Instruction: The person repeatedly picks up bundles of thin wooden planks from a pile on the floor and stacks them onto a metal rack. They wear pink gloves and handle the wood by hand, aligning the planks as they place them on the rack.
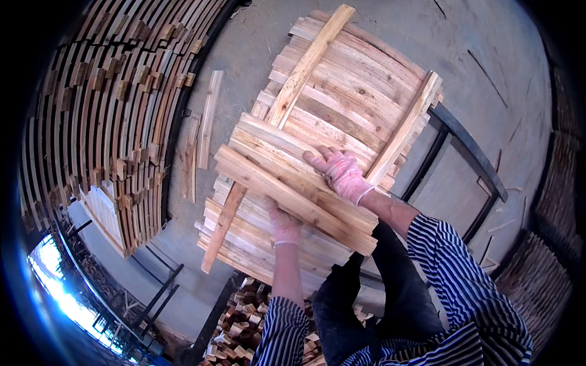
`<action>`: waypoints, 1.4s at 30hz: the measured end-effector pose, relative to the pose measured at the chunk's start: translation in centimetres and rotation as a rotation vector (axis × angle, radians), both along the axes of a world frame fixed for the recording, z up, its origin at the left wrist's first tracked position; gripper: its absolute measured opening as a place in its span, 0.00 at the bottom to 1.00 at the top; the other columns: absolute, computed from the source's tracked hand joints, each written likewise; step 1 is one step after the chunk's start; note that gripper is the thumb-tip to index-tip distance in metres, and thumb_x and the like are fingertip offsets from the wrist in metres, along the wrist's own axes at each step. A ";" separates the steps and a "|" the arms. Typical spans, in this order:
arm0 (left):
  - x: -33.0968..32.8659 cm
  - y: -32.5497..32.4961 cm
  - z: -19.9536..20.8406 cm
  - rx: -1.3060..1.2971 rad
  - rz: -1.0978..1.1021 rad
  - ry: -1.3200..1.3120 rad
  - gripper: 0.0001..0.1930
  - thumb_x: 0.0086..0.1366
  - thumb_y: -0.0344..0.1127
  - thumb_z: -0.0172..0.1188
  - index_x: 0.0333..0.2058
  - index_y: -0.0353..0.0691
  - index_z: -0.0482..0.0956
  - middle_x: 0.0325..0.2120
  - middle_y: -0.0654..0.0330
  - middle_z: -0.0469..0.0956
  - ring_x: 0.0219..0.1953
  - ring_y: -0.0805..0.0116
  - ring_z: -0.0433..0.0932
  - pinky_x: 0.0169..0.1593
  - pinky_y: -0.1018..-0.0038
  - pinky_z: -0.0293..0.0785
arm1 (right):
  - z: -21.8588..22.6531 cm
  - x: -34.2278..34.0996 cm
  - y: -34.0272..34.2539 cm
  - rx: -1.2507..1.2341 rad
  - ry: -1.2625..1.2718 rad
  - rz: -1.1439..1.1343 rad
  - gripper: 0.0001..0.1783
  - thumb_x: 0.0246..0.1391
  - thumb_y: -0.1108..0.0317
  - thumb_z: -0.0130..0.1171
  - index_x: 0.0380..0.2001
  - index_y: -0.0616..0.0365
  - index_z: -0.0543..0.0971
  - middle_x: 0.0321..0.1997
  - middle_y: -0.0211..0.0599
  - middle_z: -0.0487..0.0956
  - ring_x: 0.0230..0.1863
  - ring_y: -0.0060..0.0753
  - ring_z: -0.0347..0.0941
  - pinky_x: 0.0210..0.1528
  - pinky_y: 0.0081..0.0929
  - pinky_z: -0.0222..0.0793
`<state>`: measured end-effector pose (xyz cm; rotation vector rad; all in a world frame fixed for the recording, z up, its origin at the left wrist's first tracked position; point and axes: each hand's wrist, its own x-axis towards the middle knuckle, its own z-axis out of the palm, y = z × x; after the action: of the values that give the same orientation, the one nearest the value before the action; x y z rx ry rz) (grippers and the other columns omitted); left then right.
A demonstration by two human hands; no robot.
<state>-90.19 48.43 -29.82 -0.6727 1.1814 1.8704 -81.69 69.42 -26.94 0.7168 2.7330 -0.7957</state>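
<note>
My right hand (343, 174), in a pink-tinged work glove, lies over the far edge of a few loose wooden boards (268, 143), its fingers stretched and slightly apart. Those boards lie slantwise across a pallet-like layer of planks (360, 79). Nearest me among them is a long board (293, 198), seen along its narrow edge. My left hand (284, 224), gloved too, reaches to this board's near side; its fingers are blurred and partly hidden there. Crosspieces rest on the planks: one at the upper left (311, 64), one at the right (406, 131), and a short one (224, 226) at the lower left.
Tall stacks of boards (116, 91) stand at the left. Two loose strips (210, 119) lie on the concrete floor beside the work. A dark metal frame (470, 149) extends to the right. Below my left arm is a heap of cut wood ends (238, 326). More stacked wood (537, 274) lines the right side.
</note>
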 end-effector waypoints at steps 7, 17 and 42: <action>-0.3 2.1 3.9 0.012 -0.106 -0.133 0.49 0.62 0.76 0.57 0.70 0.44 0.62 0.65 0.52 0.69 0.64 0.50 0.70 0.66 0.50 0.71 | 6.1 0.1 -3.4 -0.411 0.154 -0.032 0.36 0.64 0.49 0.61 0.71 0.44 0.67 0.70 0.55 0.69 0.69 0.61 0.65 0.69 0.48 0.62; -0.3 7.6 6.0 -0.117 -0.201 -0.214 0.44 0.69 0.74 0.49 0.68 0.41 0.65 0.61 0.51 0.72 0.61 0.50 0.74 0.63 0.52 0.73 | 7.8 1.1 0.5 -0.670 0.187 -0.188 0.38 0.58 0.61 0.70 0.71 0.41 0.69 0.63 0.51 0.75 0.60 0.49 0.76 0.61 0.35 0.73; -3.9 0.6 6.5 -0.863 -0.671 0.860 0.50 0.64 0.55 0.67 0.74 0.34 0.51 0.74 0.40 0.53 0.76 0.43 0.49 0.77 0.57 0.48 | 1.1 -1.7 9.2 -0.366 0.339 -0.170 0.38 0.62 0.62 0.66 0.74 0.45 0.65 0.67 0.47 0.75 0.66 0.48 0.71 0.69 0.35 0.64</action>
<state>-94.09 49.00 -23.35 0.1995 2.4413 0.9914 -83.39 78.63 -25.80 0.7987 2.7056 -1.5325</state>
